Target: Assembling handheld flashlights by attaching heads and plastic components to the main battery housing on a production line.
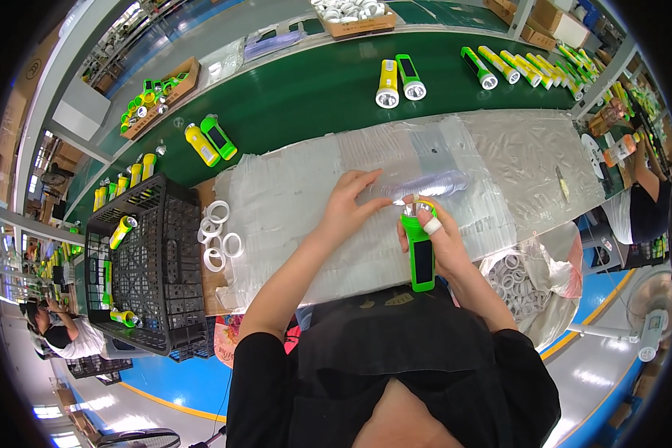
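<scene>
My right hand [442, 240] is wrapped round a green flashlight [422, 257] with a dark panel along its body. Its shiny reflector end points away from me, and pale tape or a bandage circles my thumb. My left hand [349, 203] has its thumb and fingers apart, the thumb tip close to the flashlight's head. Just beyond both hands, a row of clear plastic discs [429, 184] lies on the plastic-covered work surface [299, 216]. Any thin clear piece at my left fingertips is too hard to make out.
Several white rings [232, 245] lie left, beside a black crate [179, 261] holding flashlights. A green conveyor belt [306, 89] crosses beyond, carrying yellow and green flashlights [387, 84]. A bag of white rings [509, 280] sits right. A tweezer-like tool [562, 184] lies at far right.
</scene>
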A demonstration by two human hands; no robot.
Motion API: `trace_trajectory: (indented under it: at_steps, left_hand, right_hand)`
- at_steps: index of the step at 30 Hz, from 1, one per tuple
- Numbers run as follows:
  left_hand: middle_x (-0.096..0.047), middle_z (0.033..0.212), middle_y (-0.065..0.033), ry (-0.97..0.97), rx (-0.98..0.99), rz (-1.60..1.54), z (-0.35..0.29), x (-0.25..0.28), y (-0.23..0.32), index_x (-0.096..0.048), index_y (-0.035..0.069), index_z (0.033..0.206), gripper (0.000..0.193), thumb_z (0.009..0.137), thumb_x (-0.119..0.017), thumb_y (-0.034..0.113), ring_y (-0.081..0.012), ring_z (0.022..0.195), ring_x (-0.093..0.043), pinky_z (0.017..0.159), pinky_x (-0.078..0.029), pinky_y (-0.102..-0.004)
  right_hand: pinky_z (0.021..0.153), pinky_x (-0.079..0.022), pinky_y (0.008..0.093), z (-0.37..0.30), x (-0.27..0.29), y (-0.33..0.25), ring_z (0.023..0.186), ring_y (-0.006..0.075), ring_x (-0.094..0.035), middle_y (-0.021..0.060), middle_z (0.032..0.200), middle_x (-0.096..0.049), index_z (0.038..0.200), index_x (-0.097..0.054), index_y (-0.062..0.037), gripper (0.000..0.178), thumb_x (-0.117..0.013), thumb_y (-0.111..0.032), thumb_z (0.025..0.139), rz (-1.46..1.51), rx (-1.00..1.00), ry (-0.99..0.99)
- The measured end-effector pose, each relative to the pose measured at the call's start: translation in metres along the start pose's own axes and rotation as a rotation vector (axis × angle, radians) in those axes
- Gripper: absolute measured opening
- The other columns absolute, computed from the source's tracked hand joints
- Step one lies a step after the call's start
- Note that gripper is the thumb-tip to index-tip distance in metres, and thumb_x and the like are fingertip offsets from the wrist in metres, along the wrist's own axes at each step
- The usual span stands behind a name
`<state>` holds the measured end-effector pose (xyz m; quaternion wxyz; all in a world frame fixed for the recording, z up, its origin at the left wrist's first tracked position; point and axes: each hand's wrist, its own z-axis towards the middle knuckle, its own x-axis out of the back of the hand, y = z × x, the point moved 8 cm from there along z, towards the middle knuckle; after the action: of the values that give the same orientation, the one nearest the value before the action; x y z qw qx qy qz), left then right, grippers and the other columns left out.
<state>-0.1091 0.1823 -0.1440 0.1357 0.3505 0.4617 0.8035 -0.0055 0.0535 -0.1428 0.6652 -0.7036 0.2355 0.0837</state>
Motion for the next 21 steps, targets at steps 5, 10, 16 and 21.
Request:
trace_trajectory:
  at_steps: [5, 10, 16, 21]
  left_hand:
    - [-0.051, 0.117, -0.0136, -0.027, -0.269, 0.107, -0.030, 0.024, 0.074, -0.060, 0.008, 0.130, 0.038, 0.095, -0.054, 0.018, -0.0281, 0.106, -0.049, 0.092, -0.041, -0.0365]
    - [-0.054, 0.117, -0.0145, 0.116, -0.313, 0.150, -0.056, 0.048, 0.076, -0.062, 0.003, 0.125, 0.040, 0.100, -0.041, 0.026, -0.0294, 0.108, -0.049, 0.095, -0.039, -0.0393]
    - [-0.055, 0.116, -0.0142, 0.221, -0.301, 0.078, -0.070, 0.070, 0.065, -0.064, 0.001, 0.114, 0.033, 0.095, -0.043, 0.020, -0.0330, 0.110, -0.049, 0.099, -0.036, -0.0430]
    - [-0.051, 0.131, -0.0165, 0.329, -0.342, 0.240, -0.071, 0.107, 0.063, -0.057, 0.002, 0.124, 0.039, 0.096, -0.047, 0.028, -0.0347, 0.120, -0.048, 0.101, -0.037, -0.0432]
  right_hand:
    - [0.065, -0.050, 0.0295, 0.016, -0.038, 0.005, 0.073, 0.0146, -0.059, 0.0083, 0.088, -0.060, 0.127, -0.049, -0.0017, 0.044, -0.061, -0.030, 0.096, -0.055, -0.032, -0.183]
    - [0.066, -0.050, 0.0282, 0.026, -0.073, 0.016, 0.073, 0.0142, -0.060, 0.0067, 0.089, -0.060, 0.123, -0.049, -0.0011, 0.041, -0.059, -0.030, 0.097, -0.146, -0.054, -0.301]
    - [0.067, -0.050, 0.0293, 0.035, -0.113, 0.031, 0.073, 0.0157, -0.061, 0.0079, 0.095, -0.058, 0.127, -0.045, -0.0044, 0.039, -0.056, -0.028, 0.098, -0.110, -0.112, -0.474]
    - [0.066, -0.051, 0.0298, 0.060, -0.132, 0.028, 0.074, 0.0163, -0.061, 0.0077, 0.093, -0.058, 0.127, -0.045, -0.0056, 0.038, -0.056, -0.027, 0.098, -0.059, -0.022, -0.503]
